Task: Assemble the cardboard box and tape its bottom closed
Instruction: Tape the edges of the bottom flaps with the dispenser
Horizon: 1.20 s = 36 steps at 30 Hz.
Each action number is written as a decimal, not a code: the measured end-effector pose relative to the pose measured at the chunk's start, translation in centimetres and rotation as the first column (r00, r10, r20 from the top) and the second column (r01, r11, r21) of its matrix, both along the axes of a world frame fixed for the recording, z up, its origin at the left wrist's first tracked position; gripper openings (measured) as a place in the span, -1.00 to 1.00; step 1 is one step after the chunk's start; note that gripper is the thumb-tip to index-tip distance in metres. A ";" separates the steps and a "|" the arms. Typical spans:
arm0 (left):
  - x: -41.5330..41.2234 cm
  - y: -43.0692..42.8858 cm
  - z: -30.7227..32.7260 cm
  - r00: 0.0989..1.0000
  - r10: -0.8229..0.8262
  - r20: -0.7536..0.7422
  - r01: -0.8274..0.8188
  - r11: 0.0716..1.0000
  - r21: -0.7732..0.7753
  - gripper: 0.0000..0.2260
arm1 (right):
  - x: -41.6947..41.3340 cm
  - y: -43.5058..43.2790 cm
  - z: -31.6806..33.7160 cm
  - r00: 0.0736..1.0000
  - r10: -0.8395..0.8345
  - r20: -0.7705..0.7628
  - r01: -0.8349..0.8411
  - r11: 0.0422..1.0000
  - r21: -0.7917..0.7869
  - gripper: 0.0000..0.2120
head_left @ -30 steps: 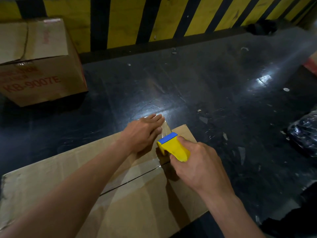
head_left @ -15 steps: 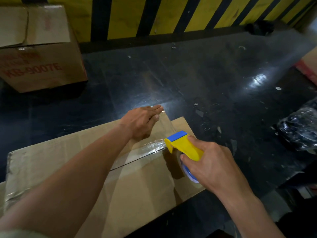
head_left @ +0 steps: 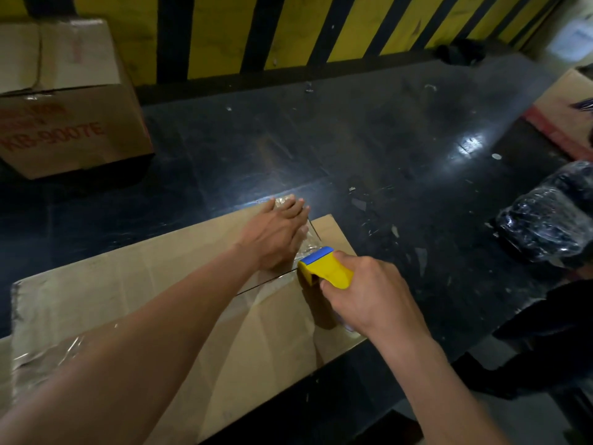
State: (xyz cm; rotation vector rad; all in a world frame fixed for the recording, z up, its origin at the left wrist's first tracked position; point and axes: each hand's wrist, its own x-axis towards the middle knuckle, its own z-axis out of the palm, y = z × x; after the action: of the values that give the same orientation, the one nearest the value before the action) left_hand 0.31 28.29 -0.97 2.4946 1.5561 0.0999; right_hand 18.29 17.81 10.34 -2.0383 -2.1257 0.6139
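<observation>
At the far left a closed brown cardboard carton with red lettering [head_left: 67,123] stands on the dark glossy floor [head_left: 353,139], against a wall of slanted yellow and black stripes [head_left: 288,27] that runs across the back. Small pale scraps lie scattered on the floor towards the right, where a ceiling light glares off it. At the right edge sit a dark bundle wrapped in clear plastic film [head_left: 552,216] and, further back, a flat piece of cardboard with a red band [head_left: 564,117].

The plain brown cardboard box [head_left: 128,300] of the task lies in the foreground, left of centre, its closed flaps facing up and meeting along a dark seam. A wrinkled strip of clear packing tape [head_left: 48,351] already covers its near left corner.

The left hand [head_left: 276,239] reaches over the box and lies flat at its far edge, fingers straight and close together, pressing down the end of a fresh length of clear tape [head_left: 309,242]. Just right of it, the right hand [head_left: 372,300] has its fingers and thumb curled tightly round a yellow plastic tape dispenser with a blue top [head_left: 324,268], whose front end rests on the box at the seam, touching the tape.
</observation>
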 end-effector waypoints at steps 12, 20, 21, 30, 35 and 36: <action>-0.6 -0.1 -0.8 0.999 0.030 -0.033 -0.031 0.999 -0.031 -0.40 | 2.4 -1.6 1.3 0.998 -0.028 -0.060 0.024 0.998 -0.065 -0.55; 0.1 -1.1 -0.2 0.991 0.010 -0.132 -0.011 1.000 -0.007 -0.31 | 2.1 -3.2 -0.3 1.000 -0.005 0.020 0.004 1.000 0.024 -0.52; 0.4 -1.6 0.0 0.993 -0.004 -0.121 0.004 1.000 -0.002 -0.28 | 2.2 -3.2 -0.5 1.000 -0.002 0.016 0.001 1.000 0.031 -0.51; 1.7 -3.7 -1.5 0.997 -0.066 -0.044 0.066 0.998 0.014 -0.30 | 3.2 -3.7 -0.5 0.998 0.025 -0.057 -0.021 0.998 0.059 -0.53; 1.8 -3.9 -1.4 0.999 -0.034 -0.034 0.035 0.999 0.024 -0.36 | 5.7 -4.7 -0.2 0.998 0.044 -0.055 -0.045 0.999 -0.007 -0.58; 1.9 -4.0 -1.5 0.999 -0.028 -0.032 0.029 0.999 0.032 -0.40 | 6.1 -5.2 -0.2 0.997 0.038 -0.068 -0.039 0.999 -0.004 -0.54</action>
State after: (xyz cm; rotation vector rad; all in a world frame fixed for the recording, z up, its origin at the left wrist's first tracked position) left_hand 2.16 24.32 -2.48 2.5548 1.5430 0.0824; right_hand 24.35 12.65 10.15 -1.9546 -2.1319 0.6844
